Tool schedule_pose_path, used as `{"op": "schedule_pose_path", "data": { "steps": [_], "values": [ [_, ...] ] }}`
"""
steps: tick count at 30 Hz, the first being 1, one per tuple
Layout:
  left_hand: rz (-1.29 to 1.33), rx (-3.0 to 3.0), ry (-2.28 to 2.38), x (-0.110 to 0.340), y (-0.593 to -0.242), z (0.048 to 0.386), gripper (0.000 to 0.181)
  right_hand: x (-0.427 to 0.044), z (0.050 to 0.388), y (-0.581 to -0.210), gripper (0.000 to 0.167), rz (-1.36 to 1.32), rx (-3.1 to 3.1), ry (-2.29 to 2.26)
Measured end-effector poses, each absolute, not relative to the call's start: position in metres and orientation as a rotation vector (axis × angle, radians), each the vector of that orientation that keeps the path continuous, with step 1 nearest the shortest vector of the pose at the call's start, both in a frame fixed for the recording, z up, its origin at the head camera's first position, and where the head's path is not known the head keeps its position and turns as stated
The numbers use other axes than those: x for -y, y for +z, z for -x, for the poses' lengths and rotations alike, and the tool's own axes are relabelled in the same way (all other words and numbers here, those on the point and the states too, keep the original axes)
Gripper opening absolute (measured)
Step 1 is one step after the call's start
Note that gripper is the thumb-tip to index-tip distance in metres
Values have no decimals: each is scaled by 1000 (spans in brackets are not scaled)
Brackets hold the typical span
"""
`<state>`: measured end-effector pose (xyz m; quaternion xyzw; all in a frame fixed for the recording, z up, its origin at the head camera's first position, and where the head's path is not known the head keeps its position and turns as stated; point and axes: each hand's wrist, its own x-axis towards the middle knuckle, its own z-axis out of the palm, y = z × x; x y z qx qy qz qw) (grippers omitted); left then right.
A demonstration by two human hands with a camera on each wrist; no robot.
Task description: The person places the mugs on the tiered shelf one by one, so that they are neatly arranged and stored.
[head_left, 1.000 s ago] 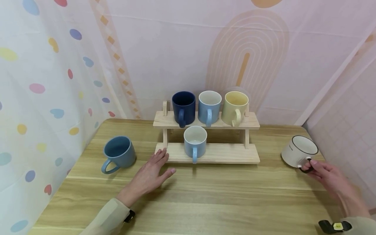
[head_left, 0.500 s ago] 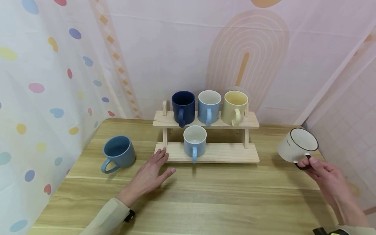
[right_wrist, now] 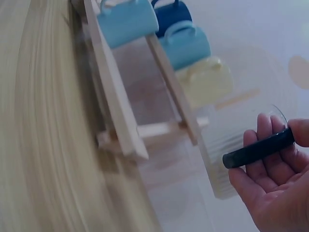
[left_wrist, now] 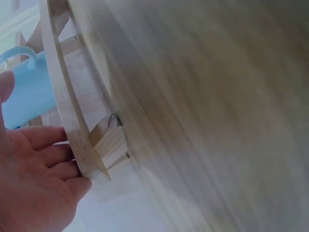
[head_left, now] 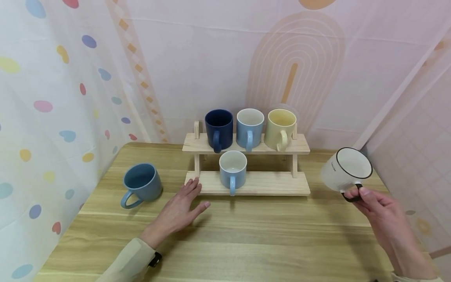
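A white mug (head_left: 332, 172) with a black rim hangs tilted above the table's right side. My right hand (head_left: 382, 215) grips it by its black handle (right_wrist: 258, 151). My left hand (head_left: 177, 209) rests with extended fingers against the left end of the wooden two-tier rack (head_left: 275, 184); in the left wrist view its fingers (left_wrist: 50, 154) touch the lower shelf board (left_wrist: 72, 106). On that lower shelf stands a light blue mug (head_left: 233, 176). The upper shelf carries a navy mug (head_left: 223, 131), another light blue mug (head_left: 255, 133) and a yellow mug (head_left: 275, 135).
A greyish-blue mug (head_left: 148, 188) stands on the wooden table (head_left: 246, 243) left of my left hand, its handle towards the front left. Patterned curtains (head_left: 197, 58) hang behind the rack and along both sides.
My right hand has lifted the white mug off the table and carried it a little to the left, tilting it. The left hand has stayed at the rack.
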<state>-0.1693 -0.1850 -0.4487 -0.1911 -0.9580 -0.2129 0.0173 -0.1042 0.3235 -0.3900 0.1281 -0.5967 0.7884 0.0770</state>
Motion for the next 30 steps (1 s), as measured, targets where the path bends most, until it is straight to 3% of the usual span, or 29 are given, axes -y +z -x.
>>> {"op": "schedule_pose_path", "data": {
  "steps": [30],
  "values": [
    [593,2991,-672,186,-448,169,81,-243,94,-367,27,-301,1877,2253]
  ]
}}
